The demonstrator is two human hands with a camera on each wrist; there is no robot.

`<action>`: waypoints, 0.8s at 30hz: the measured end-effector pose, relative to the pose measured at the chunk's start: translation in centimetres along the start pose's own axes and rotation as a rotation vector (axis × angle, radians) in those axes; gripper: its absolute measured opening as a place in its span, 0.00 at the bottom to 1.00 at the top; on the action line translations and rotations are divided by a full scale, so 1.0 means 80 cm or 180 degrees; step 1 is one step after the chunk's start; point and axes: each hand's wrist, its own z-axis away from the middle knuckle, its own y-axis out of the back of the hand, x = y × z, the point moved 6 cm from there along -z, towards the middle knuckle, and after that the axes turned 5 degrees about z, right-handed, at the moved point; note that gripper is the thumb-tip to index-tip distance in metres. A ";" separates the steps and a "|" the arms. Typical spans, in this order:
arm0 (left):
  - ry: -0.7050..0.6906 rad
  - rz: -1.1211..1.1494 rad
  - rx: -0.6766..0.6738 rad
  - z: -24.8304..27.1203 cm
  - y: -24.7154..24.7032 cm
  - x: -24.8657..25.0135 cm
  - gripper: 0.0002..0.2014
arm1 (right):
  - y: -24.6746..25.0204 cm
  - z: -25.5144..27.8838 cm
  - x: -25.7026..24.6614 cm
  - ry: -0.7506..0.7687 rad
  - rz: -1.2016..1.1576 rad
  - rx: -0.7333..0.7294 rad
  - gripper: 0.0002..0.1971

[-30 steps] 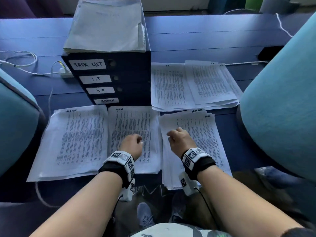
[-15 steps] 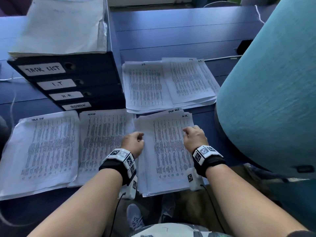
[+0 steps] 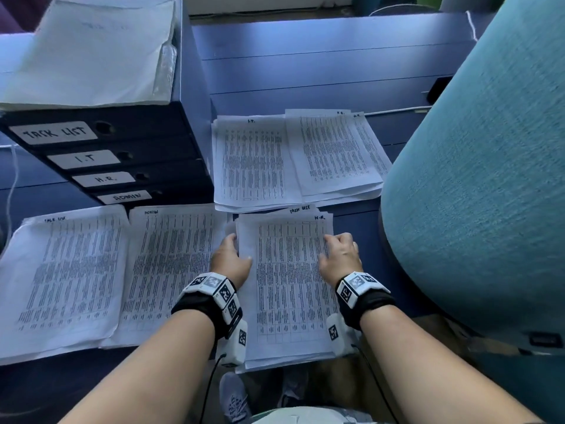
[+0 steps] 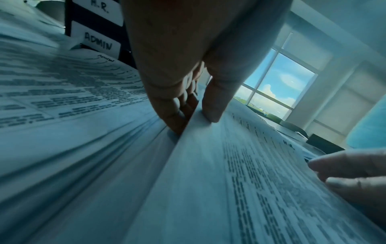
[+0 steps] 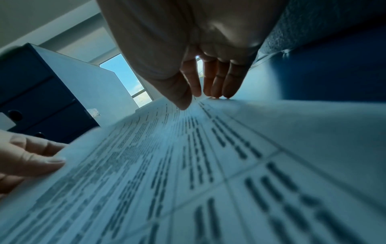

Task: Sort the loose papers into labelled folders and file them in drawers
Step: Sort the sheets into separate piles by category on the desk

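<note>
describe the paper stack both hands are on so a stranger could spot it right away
Start at the dark drawer unit labelled TASK LIST, I.T, H.R., ADMIN on the blue table. Three paper piles line the near edge; take the rightmost stack, beside the teal chair. Only it has H.R. handwritten on its top sheet, with the left hand and right hand at its side edges.

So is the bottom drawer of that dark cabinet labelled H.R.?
No, the bottom drawer's white label on the dark drawer cabinet reads ADMIN; H.R. sits above it.
</note>
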 end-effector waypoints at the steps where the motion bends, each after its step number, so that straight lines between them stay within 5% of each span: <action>1: 0.0056 0.0152 0.0047 -0.002 0.001 -0.003 0.26 | 0.001 -0.002 -0.001 0.0028 -0.0047 -0.0012 0.23; 4: 0.0099 0.0803 0.0223 -0.007 0.009 -0.014 0.13 | 0.013 -0.009 -0.001 0.0020 -0.0245 0.0132 0.28; 8: 0.0106 0.1978 0.0025 -0.001 0.016 -0.018 0.11 | 0.022 -0.022 0.007 -0.0180 -0.0696 0.0140 0.33; 11: 0.0144 0.2388 -0.0010 0.003 0.020 -0.013 0.07 | 0.023 -0.027 0.008 -0.0170 -0.1319 -0.0013 0.18; 13: 0.0258 0.2386 0.0201 -0.003 0.022 -0.022 0.06 | 0.022 -0.025 0.007 -0.0091 -0.1474 -0.0030 0.05; 24: 0.0200 0.1817 0.1004 -0.021 0.055 -0.044 0.12 | 0.019 -0.024 0.020 0.0076 -0.2288 0.0076 0.07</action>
